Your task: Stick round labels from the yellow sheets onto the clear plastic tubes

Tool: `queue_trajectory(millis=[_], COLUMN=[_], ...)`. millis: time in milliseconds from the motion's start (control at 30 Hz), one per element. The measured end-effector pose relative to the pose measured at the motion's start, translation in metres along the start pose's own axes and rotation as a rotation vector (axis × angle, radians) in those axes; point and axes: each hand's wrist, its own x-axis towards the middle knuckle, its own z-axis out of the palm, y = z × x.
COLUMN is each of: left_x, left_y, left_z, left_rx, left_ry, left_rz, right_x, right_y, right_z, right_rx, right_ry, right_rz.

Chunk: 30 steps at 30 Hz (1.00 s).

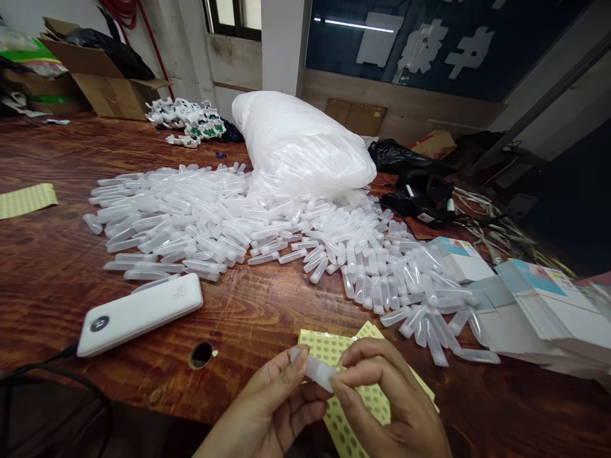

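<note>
A small translucent plastic tube [315, 370] with a whitish cap is held in the air between my two hands near the table's front edge. My left hand [281, 397] pinches its left end between thumb and fingers. At the right end, the thumb and fingertips of my right hand [386, 394] close on the tube. Below the hands lie yellow sheets of small round stickers [324, 345], partly covered by my right hand. A large heap of similar tubes [191, 213] spreads across the table behind.
A full white plastic bag [305, 140] rests behind the heap. A white power bank [140, 313] with a cable lies at left, near a hole [201, 355] in the table. Stacks of cards [548, 299] stand at right. Another yellow sheet [27, 200] lies far left.
</note>
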Motion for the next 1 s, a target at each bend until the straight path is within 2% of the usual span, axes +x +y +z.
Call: queue_trajectory(millis=[67,167,233,333,400,467,567,667,767,867,1000], left_x=[0.001,0.001,0.001,0.000,-0.001,0.000,0.007,0.024,0.045,0.062,0.078], left_y=[0.000,0.000,-0.001,-0.003,0.003,0.018,0.062,0.112,0.146,0.157,0.155], left_z=[0.000,0.000,-0.001,-0.003,-0.005,-0.006,-0.007,-0.004,0.003,0.011,0.014], left_rx=[0.004,-0.012,-0.022,-0.016,0.030,0.230,0.651,0.900,1.223,1.497,1.718], left_ry=[0.001,-0.007,-0.009,-0.006,0.008,0.032,0.081,0.129,0.176,0.205,0.245], left_rz=[0.006,0.005,-0.003,-0.022,0.002,0.117,0.393,0.585,0.723,0.804,0.804], right_x=[-0.002,-0.001,0.001,0.006,0.009,0.014,0.024,0.036,0.046,0.053,0.058], right_y=[0.003,0.007,0.008,0.009,0.012,0.017,0.029,0.039,0.045,0.046,0.045], right_z=[0.006,0.013,0.017,0.018,0.014,0.006,-0.008,-0.016,-0.019,-0.018,-0.013], right_rx=[0.214,0.504,0.564,0.547,0.480,0.371,0.189,0.053,-0.042,-0.121,-0.177], right_ry=[0.004,-0.063,-0.119,-0.159,-0.154,-0.152,-0.172,-0.216,-0.260,-0.294,-0.395], right_rz=[0.201,0.489,0.575,0.616,0.617,0.580,0.460,0.331,0.243,0.183,0.147])
